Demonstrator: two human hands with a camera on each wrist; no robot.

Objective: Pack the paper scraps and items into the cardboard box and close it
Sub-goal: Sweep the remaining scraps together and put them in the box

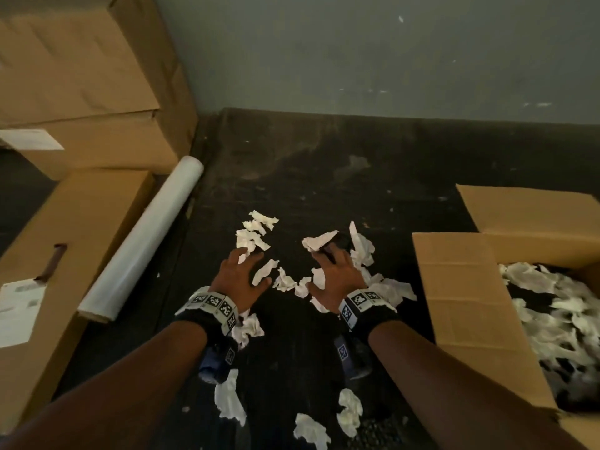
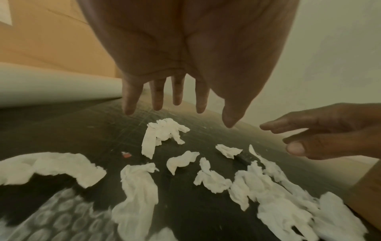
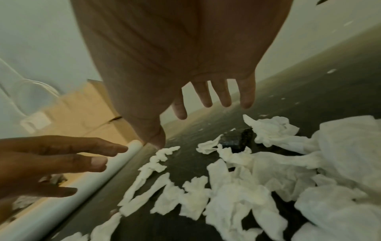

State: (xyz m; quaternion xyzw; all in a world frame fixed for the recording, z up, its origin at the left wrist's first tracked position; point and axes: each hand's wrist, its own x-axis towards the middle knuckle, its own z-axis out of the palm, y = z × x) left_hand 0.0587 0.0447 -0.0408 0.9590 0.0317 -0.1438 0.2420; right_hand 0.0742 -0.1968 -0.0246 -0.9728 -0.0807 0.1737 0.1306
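Both hands, left (image 1: 242, 277) and right (image 1: 337, 280), are spread, nothing held; scraps (image 1: 285, 282) are best raked together, then scooped into the box (image 1: 461, 293).

Paper scraps (image 1: 285, 282) lie on the table (image 1: 324, 177) between the roll (image 1: 143, 241) left and cardboard box (image 1: 467, 306) right

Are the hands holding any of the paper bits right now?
No, nothing is held. The left hand and the right hand are both spread open, fingers straight, above the paper scraps lying on the dark floor.
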